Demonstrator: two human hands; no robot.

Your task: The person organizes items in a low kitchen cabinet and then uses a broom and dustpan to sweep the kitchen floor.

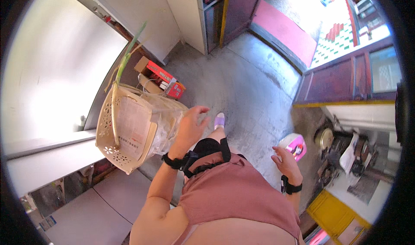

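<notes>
My left hand (192, 128) is empty, its fingers apart and a little curled, with a black band on the wrist. It appears just right of a beige plastic basket rack (105, 122) that holds a printed sheet and clear plastic bags. A green onion stalk (114, 115) lies across the rack, its green top reaching beyond the rim. My right hand (287, 164), also banded in black at the wrist, holds nothing and has its fingers spread. Beside its fingertips in the view is a pink and white container (295, 144), lower down.
An open red carton (168, 81) stands behind the rack. A white ledge (55, 167) runs along the left. Wooden doors (334, 79) flank a doorway with a raised sill (275, 49). Pans (324, 138) and a yellow cabinet (334, 212) are at the right. My foot is on the concrete floor (240, 83).
</notes>
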